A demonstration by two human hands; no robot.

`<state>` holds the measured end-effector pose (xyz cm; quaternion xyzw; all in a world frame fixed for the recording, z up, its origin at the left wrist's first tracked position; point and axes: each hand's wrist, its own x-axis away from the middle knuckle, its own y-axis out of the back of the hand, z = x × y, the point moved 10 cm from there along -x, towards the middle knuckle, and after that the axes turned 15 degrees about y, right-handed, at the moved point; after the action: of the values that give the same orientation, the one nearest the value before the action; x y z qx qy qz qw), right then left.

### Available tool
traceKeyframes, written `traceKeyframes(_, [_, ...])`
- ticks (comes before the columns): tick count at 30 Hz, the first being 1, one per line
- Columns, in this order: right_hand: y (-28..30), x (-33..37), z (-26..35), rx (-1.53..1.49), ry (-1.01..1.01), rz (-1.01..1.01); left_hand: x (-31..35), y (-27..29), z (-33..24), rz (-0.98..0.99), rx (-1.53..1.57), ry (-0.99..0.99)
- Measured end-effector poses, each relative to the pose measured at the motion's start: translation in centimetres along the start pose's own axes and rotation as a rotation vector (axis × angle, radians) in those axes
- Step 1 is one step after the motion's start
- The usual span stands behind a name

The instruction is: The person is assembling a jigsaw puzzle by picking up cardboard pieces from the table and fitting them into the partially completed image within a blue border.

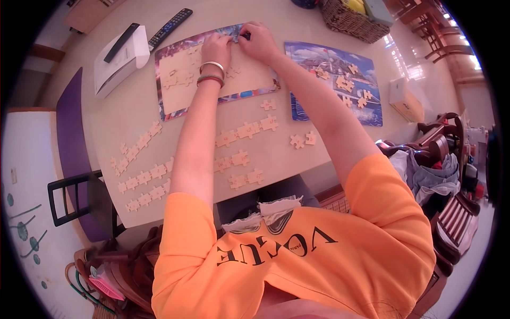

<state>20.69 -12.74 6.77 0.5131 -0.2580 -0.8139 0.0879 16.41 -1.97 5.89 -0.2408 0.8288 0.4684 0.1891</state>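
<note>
A puzzle board (249, 94) with a colourful printed border and a bare tan middle lies on the table. My left hand (217, 49) rests over its far part, fingers bent together; whatever is under the fingertips is hidden. Just to the right, my right hand (257, 42) pinches a small dark puzzle piece (246, 36) at the far border. Loose tan puzzle pieces (171, 80) lie face down on the board, left of my left wrist. Nearer me, several rows of face-down puzzle pieces (247, 130) run across the table, partly covered by my left forearm.
At right lies a second, blue picture board (364, 114) with loose pieces on it. A white box (119, 66) bearing a black remote (122, 42) stands at left, near another remote (170, 27). Far right are a wicker basket (345, 21) and a small box (406, 101).
</note>
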Motion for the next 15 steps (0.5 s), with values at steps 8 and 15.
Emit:
traceKeyframes(8, [-0.34, 0.00, -0.10, 0.010, -0.001, 0.030, 0.06, 0.04, 0.28, 0.016, 0.018, 0.029])
traceKeyframes(15, [-0.47, 0.03, -0.53, 0.009, -0.026, 0.034, 0.11, 0.80, 0.25, -0.036, 0.011, 0.059])
